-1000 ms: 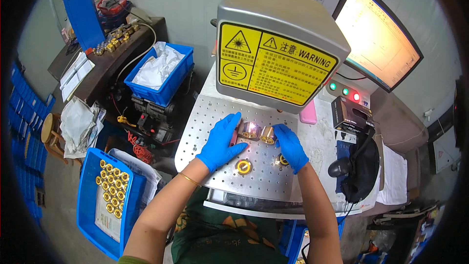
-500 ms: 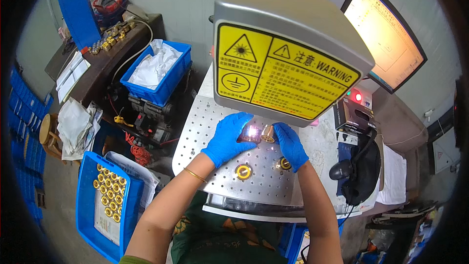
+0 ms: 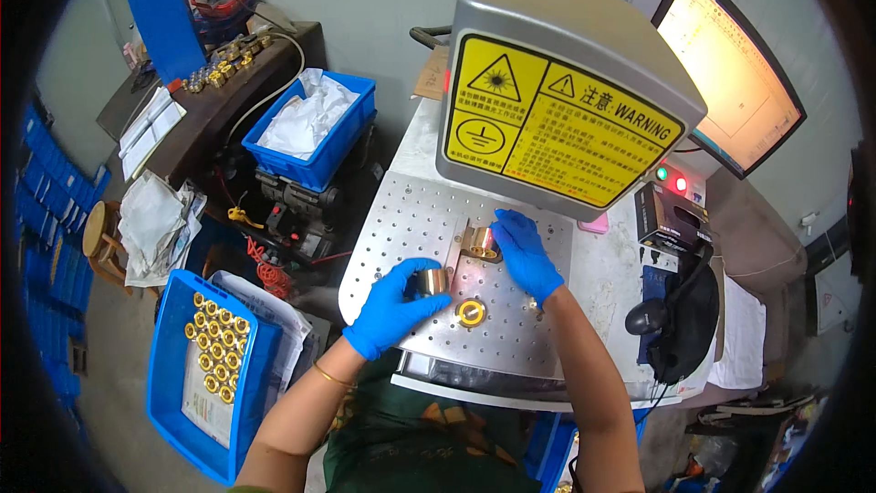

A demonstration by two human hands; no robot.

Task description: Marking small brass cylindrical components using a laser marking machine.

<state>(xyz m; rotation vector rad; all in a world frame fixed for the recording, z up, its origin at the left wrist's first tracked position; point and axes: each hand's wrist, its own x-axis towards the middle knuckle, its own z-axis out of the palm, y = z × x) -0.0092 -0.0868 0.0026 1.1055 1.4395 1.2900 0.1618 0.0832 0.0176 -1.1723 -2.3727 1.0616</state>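
My left hand (image 3: 385, 309), in a blue glove, pinches a shiny cylindrical metal fitting (image 3: 433, 282) between thumb and fingers above the near left of the perforated metal plate (image 3: 383, 242). My right hand (image 3: 526, 257), also blue-gloved, has its fingers at a second brass-coloured fitting (image 3: 480, 242), which sits against a small metal bracket (image 3: 455, 254) on the plate. Between the hands and nearer to me, a round fitting with a yellow ring (image 3: 471, 313) stands on the plate. Part of the fitting at my right hand is hidden by the fingers.
A grey machine head (image 3: 566, 46) with a yellow warning label overhangs the plate. On the left, a blue tray (image 3: 164, 383) holds several brass fittings. A lit monitor (image 3: 730, 64), a box (image 3: 672, 216) and a black mouse (image 3: 646, 317) are at the right.
My left hand has drawn back toward me and left, carrying a fitting. My right hand has moved farther in, bringing a fitting to the bracket. The bright glow is gone; the view has shifted.
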